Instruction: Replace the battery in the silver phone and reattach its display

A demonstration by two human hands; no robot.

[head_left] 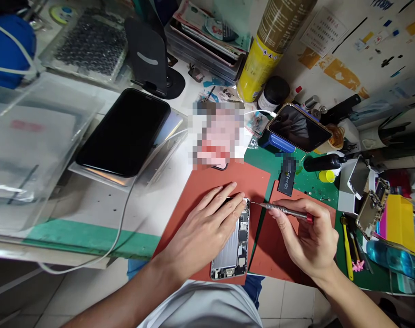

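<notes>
above red bench mats [275,255], right hand [313,237] pinches a tool [285,210], left hand [209,225] lies flat on a phone [229,255].

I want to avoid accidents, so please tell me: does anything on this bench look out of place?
The white cable droops over the bench's front edge, where it could snag. The open phone, insides exposed, lies close to that edge.

The opened phone [229,250] lies innards up on the red-brown mat, its long sides running away from me, its upper end partly under my left fingers [227,210]. Its silvery frame holds bare metal and dark parts. The slim metal screwdriver [289,212], red-ended, lies nearly level in my right fingers [281,217], tip at the phone's top corner.
</notes>
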